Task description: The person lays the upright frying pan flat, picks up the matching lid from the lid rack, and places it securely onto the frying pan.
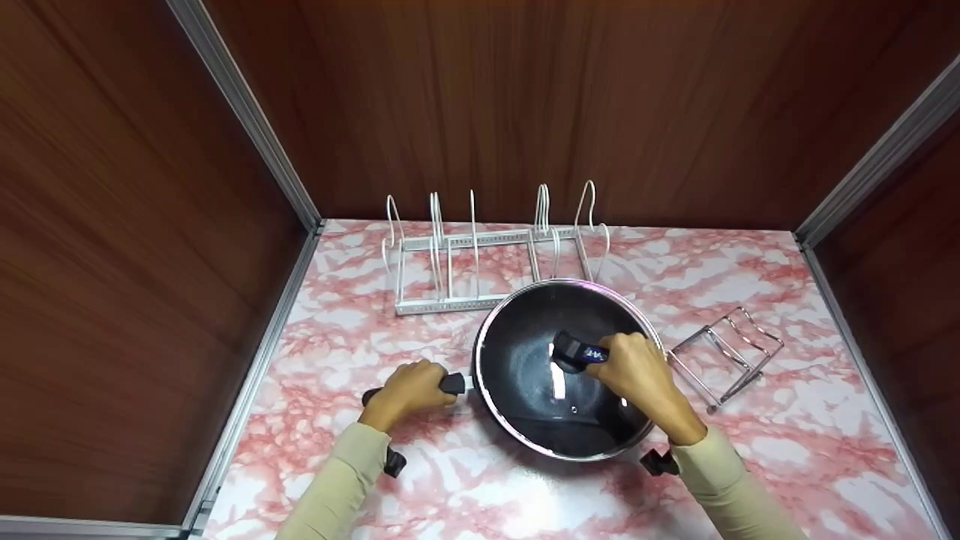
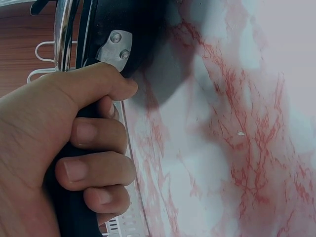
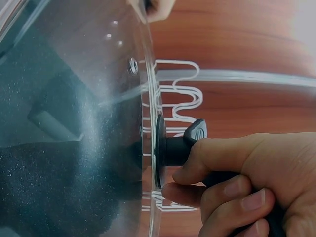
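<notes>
A dark pan (image 2: 148, 24) with a clear glass lid (image 1: 532, 315) over it is held above the marbled surface, its shadow falling below. My left hand (image 1: 412, 386) grips the pan's black handle (image 2: 74, 212), fingers curled round and thumb near the riveted metal bracket (image 2: 117, 47). My right hand (image 1: 637, 371) holds the black lid knob (image 1: 571, 352) with curled fingers. In the right wrist view, the glass lid stands on edge in front of the hand. Whether the lid sits fully on the pan rim, I cannot tell.
Behind the pan stands a white wire rack (image 1: 465, 304) with upright loops. A smaller chrome wire stand (image 1: 690, 380) lies to the right, near the pan's edge. Brown wood-grain panels (image 1: 495, 112) with metal edging enclose the pink-and-white table (image 1: 337, 337).
</notes>
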{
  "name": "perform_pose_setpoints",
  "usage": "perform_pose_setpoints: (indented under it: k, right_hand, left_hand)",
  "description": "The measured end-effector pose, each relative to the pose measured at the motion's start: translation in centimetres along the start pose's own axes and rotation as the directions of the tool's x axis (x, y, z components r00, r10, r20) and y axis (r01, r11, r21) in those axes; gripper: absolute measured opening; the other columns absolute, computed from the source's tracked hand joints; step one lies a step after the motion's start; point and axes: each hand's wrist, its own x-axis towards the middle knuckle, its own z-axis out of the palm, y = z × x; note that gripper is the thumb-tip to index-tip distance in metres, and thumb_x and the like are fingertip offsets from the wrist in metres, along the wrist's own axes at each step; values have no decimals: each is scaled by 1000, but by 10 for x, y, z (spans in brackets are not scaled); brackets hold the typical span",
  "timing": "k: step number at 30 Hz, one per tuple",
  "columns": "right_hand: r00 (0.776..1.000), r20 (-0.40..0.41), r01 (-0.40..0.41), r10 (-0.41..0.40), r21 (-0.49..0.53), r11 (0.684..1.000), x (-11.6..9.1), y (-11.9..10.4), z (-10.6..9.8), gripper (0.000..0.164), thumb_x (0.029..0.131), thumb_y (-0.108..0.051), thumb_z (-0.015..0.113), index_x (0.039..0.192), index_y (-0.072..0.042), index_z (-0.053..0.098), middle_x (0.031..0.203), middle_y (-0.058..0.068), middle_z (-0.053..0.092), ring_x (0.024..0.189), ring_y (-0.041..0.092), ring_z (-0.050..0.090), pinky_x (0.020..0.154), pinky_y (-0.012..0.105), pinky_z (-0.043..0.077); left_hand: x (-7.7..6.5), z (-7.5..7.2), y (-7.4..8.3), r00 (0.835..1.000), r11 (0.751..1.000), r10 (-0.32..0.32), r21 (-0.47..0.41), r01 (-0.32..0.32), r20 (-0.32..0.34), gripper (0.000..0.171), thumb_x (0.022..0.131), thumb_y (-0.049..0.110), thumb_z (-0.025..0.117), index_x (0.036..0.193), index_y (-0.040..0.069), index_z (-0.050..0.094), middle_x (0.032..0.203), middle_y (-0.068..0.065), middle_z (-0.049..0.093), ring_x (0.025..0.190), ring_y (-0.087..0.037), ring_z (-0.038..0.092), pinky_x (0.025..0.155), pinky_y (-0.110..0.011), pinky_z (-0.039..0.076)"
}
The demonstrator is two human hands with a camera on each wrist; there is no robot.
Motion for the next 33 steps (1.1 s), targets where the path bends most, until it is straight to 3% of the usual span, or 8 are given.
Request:
perform_pose_setpoints:
  k: [10,17,26,33]
  right_hand:
    - [1000,22,-18,18,-8,1000,2,-3,2,17,71,-21,86,75,-9,74,64,8,62,59,32,59,59,55,49]
    - [999,32,-17,16,12,1000,3,-4,5,14,71,-17,84,72,-11,71,63,5,59,58,28,53,57,49,47]
    - [1000,28,-4,3,9,1000,2,-3,6,15,71,-17,85,73,-10,72,63,7,61,58,29,56,57,52,48]
    - [999,47,6,-7,8,1000,4,-4,6,17,71,-16,85,71,-11,69,62,4,58,58,27,52,56,49,45]
  left_hand:
    - [2,1,-1,1000,1000,4,12,-4,-1,27,81,32,80,68,16,62,68,0,59,61,-20,52,61,-45,48]
    - [1,0,0,1000,1000,-4,5,4,4,28,81,32,80,68,17,61,68,1,57,62,-20,51,62,-43,47]
    - [1,1,0,1000,1000,6,9,-6,2,30,81,33,80,66,18,59,67,2,54,61,-19,49,61,-43,47]
    - [1,2,-1,1000,1000,-24,2,24,19,28,82,34,79,69,17,61,70,1,57,63,-19,51,62,-43,46]
